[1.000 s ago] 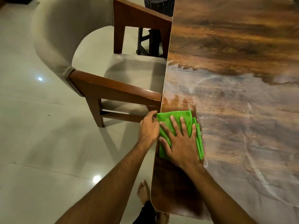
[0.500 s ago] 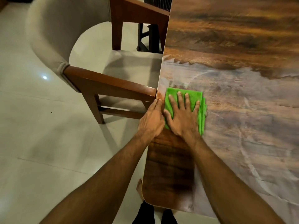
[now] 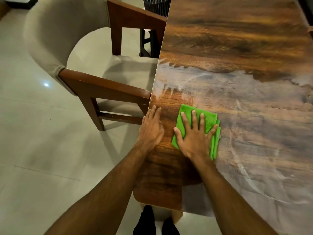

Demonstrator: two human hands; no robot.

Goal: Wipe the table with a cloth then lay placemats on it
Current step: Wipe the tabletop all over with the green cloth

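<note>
We see the right hand lying flat, fingers spread wide, on a bright green folded microfibre cloth and pressing it onto the glossy brown wood-grain worktop. The fingers are straight rather than curled round the fabric. The cloth sits on the near left part of the worktop, a little in from the left edge, and its stacked layers show along its right side. Our left hand rests flat on the left edge of the worktop with its fingers straight and close together, holding nothing. It lies just beside the cloth but apart from it, with a strip of bare wood between them. A pale hazy film covers much of the surface to the right of the cloth and beyond it, ending farther off in a ragged border, past which the grain is plain. The strip from between the hands down to the near rounded corner looks darker and free of haze. Left of the worktop stands a beige upholstered armchair with a curved back and brown wooden arms. The end of its near armrest comes right up to the worktop edge, though we cannot tell whether it touches. At the top of the view, what looks like a black slatted bin is cut off by the frame, so we cannot tell what it holds. Everything stands on a pale glossy tiled floor.
</note>
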